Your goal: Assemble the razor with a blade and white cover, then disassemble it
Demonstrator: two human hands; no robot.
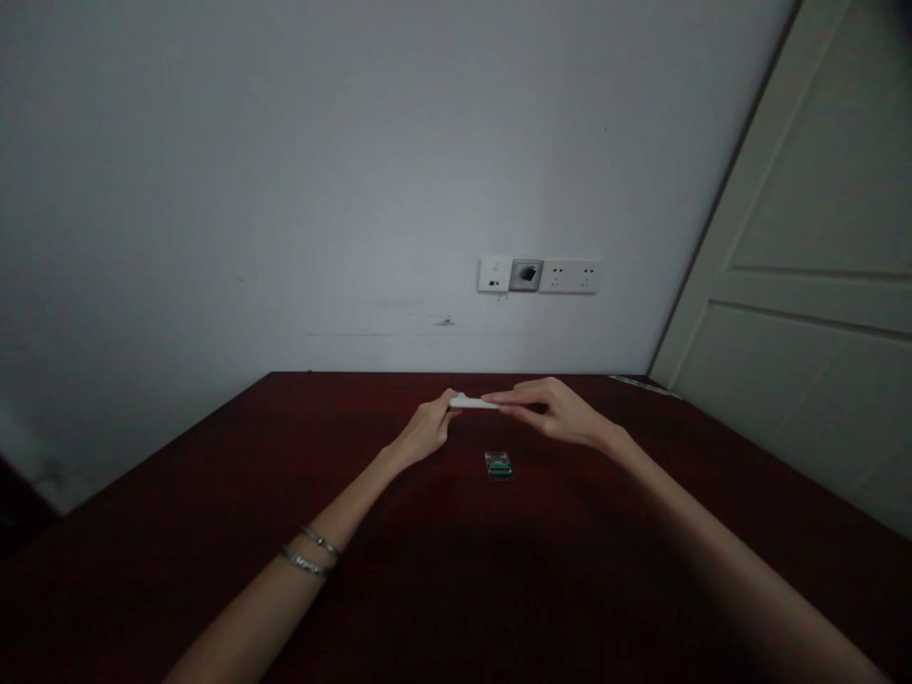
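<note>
A thin, flat white object (pixel 473 404) is held level above the far half of the dark red table, seen nearly edge-on; its kind is too small to tell. My left hand (pixel 428 425) grips its left end, thumb and fingers closed on it. At its right end, my right hand (pixel 552 410) pinches it between the thumb below and straight fingers on top. Below and a little nearer to me, a small clear rectangular packet (pixel 499 465) with a green band lies on the table, touched by neither hand.
The dark red tabletop (pixel 399 589) runs back to a pale wall. On the wall behind it sit white socket plates (pixel 570 276) and a grey plate with a black plug (pixel 526 275). A light panelled door (pixel 805 380) stands at the right, near a flat strip (pixel 645 386) on the table edge.
</note>
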